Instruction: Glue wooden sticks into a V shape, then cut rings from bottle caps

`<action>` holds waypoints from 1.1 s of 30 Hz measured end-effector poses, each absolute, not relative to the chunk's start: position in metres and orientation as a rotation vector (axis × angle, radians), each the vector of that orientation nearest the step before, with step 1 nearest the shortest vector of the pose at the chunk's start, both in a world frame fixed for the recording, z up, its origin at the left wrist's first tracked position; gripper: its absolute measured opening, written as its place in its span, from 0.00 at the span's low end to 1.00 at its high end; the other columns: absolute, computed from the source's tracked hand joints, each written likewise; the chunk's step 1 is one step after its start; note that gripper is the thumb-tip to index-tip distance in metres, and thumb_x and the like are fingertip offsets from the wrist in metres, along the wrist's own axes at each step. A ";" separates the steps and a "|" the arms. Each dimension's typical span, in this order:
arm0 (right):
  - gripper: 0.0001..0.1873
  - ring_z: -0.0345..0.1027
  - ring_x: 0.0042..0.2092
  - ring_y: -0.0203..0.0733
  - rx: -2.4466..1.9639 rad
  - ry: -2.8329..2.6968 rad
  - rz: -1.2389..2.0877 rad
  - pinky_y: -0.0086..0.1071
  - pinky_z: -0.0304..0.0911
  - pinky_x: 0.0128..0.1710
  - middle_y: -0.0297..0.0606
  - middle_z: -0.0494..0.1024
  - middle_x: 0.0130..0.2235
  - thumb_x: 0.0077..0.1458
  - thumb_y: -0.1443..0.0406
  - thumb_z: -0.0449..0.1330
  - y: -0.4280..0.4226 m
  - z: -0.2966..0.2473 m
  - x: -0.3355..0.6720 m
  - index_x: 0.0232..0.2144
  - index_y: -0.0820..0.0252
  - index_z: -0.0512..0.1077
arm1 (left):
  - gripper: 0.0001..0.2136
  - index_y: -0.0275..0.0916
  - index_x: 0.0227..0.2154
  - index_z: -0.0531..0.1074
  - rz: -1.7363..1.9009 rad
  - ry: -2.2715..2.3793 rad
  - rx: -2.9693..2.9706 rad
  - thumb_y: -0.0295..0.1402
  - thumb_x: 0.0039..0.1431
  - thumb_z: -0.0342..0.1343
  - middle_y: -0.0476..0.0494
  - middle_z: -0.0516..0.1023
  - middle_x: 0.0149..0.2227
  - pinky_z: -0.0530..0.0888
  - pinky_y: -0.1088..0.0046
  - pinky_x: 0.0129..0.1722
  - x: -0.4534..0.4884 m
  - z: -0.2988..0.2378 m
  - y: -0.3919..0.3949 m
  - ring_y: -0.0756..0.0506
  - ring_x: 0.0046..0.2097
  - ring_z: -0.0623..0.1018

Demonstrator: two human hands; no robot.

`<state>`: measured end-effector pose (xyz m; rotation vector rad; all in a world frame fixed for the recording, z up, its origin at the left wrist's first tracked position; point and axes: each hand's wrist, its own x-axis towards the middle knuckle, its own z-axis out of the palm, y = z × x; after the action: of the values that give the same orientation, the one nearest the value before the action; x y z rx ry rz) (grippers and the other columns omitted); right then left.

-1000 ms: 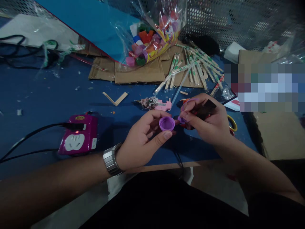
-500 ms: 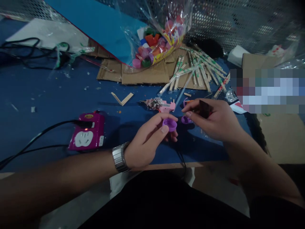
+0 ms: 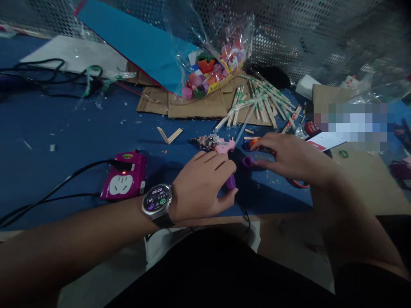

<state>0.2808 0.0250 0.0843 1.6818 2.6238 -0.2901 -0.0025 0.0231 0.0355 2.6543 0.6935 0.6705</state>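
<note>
My left hand [image 3: 205,184] is palm down, with its thumb and fingers closed around a purple plastic cap [image 3: 230,182]. Its fingers cover much of the cap. Just right of it, a smaller purple ring-shaped piece [image 3: 248,161] lies on the blue table. My right hand [image 3: 285,156] hovers there with thumb and fingers spread, the thumb tip close beside that piece. By its fingertips is an orange and dark item [image 3: 253,143], partly covered. A red curved loop [image 3: 300,184] shows under the right wrist. Behind my left hand lies a pink glue gun [image 3: 224,145].
A magenta power strip [image 3: 123,176] with plugged black cables sits at left. At the back are a clear bag of coloured caps [image 3: 208,72], cardboard [image 3: 195,105] and wrapped wooden sticks [image 3: 263,102]. Two joined stick pieces [image 3: 170,135] lie mid-table. Cardboard [image 3: 362,175] covers the right side.
My left hand has rolled over, turning the purple cap from facing up to sideways. My right hand has opened, and the dark object in it no longer shows there.
</note>
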 end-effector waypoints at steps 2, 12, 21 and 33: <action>0.19 0.79 0.52 0.58 1.572 2.606 -0.405 0.45 0.70 0.50 0.45 0.82 0.53 0.60 0.57 0.68 0.026 0.078 0.278 0.52 0.55 0.78 | 0.09 0.36 0.41 0.73 0.540 0.820 2.788 0.37 0.64 0.57 0.37 0.77 0.42 0.71 0.55 0.44 -0.003 0.042 0.024 0.34 0.45 0.77; 0.15 0.80 0.50 0.55 1.583 2.696 -0.464 0.45 0.71 0.50 0.43 0.84 0.50 0.63 0.60 0.64 0.030 0.074 0.269 0.51 0.56 0.77 | 0.10 0.31 0.42 0.76 0.104 1.094 2.850 0.33 0.67 0.53 0.32 0.78 0.42 0.74 0.55 0.43 -0.008 0.043 0.036 0.32 0.45 0.79; 0.15 0.79 0.53 0.57 1.855 2.833 -0.248 0.48 0.72 0.53 0.43 0.83 0.51 0.64 0.59 0.65 0.028 0.080 0.271 0.52 0.51 0.77 | 0.10 0.33 0.36 0.77 0.061 1.146 2.956 0.35 0.65 0.54 0.30 0.77 0.38 0.75 0.50 0.40 -0.015 0.047 0.034 0.29 0.43 0.78; 0.17 0.79 0.53 0.50 1.377 3.268 -0.420 0.40 0.74 0.52 0.47 0.82 0.51 0.65 0.61 0.66 0.011 0.084 0.241 0.55 0.59 0.77 | 0.26 0.32 0.66 0.63 0.659 0.853 2.428 0.44 0.75 0.51 0.30 0.77 0.61 0.78 0.55 0.54 -0.008 0.043 0.028 0.33 0.58 0.80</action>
<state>0.2408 0.0111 0.0839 1.3767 3.2678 -0.4201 -0.0083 0.0279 0.0427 2.4275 0.8534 0.6594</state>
